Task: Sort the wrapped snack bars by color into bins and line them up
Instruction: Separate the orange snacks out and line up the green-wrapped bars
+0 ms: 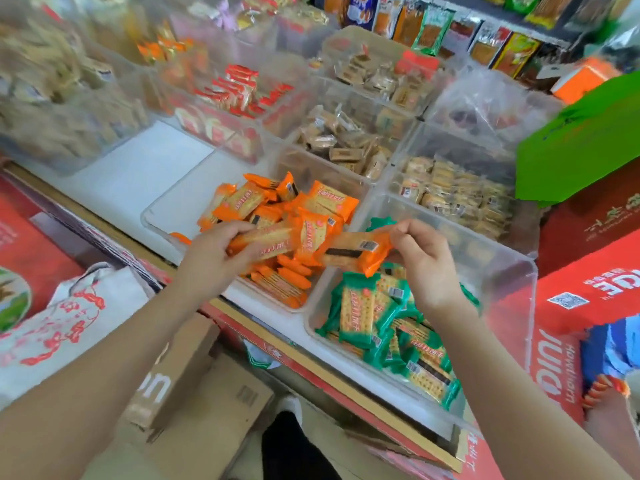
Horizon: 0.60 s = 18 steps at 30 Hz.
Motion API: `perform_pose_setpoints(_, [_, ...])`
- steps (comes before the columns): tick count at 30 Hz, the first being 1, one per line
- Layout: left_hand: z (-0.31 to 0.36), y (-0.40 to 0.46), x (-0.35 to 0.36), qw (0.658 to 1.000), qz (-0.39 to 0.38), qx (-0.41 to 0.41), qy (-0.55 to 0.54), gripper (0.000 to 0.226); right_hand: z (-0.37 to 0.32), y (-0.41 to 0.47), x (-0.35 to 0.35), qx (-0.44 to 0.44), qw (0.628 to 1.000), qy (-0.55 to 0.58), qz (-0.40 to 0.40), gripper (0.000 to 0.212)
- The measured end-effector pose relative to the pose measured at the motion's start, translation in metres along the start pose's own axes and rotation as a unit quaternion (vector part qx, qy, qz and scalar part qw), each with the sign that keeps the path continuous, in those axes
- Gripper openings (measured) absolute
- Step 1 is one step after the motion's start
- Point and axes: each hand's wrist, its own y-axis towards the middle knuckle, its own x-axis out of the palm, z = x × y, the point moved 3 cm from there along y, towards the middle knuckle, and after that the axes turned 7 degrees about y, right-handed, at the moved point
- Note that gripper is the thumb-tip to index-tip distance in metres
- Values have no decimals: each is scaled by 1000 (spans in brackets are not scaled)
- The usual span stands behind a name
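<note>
Orange-wrapped cracker bar [360, 252] hangs at frame centre, pinched by the right hand [420, 263] above the divide between the orange bin [162, 216] and green bin [498, 251]. The left hand [216, 252] grips two more orange bars [270, 242]. Best lay them flat, edges aligned, beside the row [280, 284] below. Clear bins crowd the bench; cartons [194, 386] sit below.

A single head-worn view looks forward and steeply down from above the person's forearms, close over the near edge of the surface [145, 168]. Its wide angle bends the scene outward. Clear bins [502, 271] fill the middle, hanging packets [433, 29] lie far, and cardboard boxes [207, 393] sit nearest, below.
</note>
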Motion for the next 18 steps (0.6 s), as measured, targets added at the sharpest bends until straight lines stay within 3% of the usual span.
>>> perform_pose_setpoints(5, [-43, 51, 8, 978, -175, 77, 88, 54, 19, 76, 25, 31, 999, -23, -32, 27])
perform_pose_setpoints(8, [-59, 67, 24, 945, -285, 74, 145, 37, 26, 109, 44, 44, 996, -34, -76, 34])
perform_pose_setpoints(11, [-69, 74, 35, 907, -364, 58, 203, 31, 40, 133, 63, 14, 980, -121, -158, 23])
perform_pose_setpoints(13, [-75, 76, 38, 893, -387, 52, 225, 28, 50, 142, 72, -20, 962, -181, -205, 19])
perform_pose_setpoints(15, [-82, 77, 41, 892, -389, 30, 231, 26, 60, 146, 80, -52, 943, -219, -244, 30])
perform_pose_setpoints(18, [-86, 79, 37, 925, -309, -10, 220, 28, 74, 149, 88, -89, 909, -262, -311, 18])
